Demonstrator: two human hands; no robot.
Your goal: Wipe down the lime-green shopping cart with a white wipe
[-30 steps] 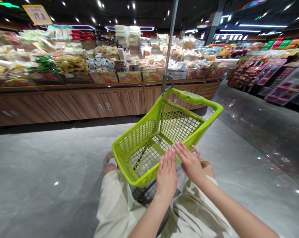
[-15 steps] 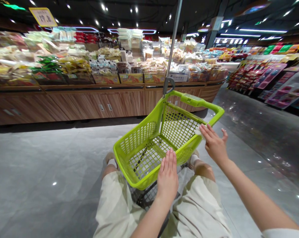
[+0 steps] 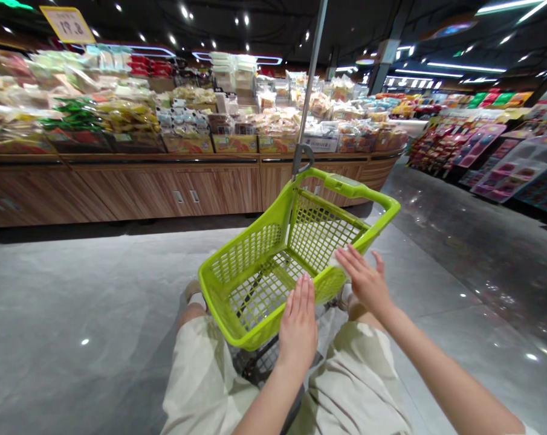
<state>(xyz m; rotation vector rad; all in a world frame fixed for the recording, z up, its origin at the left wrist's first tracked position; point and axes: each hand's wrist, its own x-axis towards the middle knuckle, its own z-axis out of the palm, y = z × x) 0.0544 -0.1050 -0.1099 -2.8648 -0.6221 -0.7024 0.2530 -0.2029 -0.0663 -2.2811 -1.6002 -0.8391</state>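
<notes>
A lime-green shopping cart basket (image 3: pixel 237 335) with a lattice floor and sides stands tilted in view between my knees. My left hand (image 3: pixel 299 326) lies on its near rim, fingers stretched out flat and together; the thumb is hidden. Further along the same rim, toward the handle, my right hand (image 3: pixel 364 279) presses a white wipe (image 3: pixel 336 260) against the plastic. Only a small part of the wipe shows beyond the fingertips. The cart's handle (image 3: pixel 348 186) rises at the far end, with a grey pole (image 3: pixel 310 84) fixed at its left corner.
Behind the cart runs a wood-panelled display counter (image 3: pixel 223 187) piled with packaged foods. A price sign (image 3: pixel 67 25) hangs at upper left. More shelves (image 3: pixel 495 151) line the right side. Glossy grey floor tiles (image 3: pixel 83 290) surround my legs.
My right hand has slid along the rim with the wipe, toward me and closer to my left hand. My left hand stays on the rim. The view has shifted slightly.
</notes>
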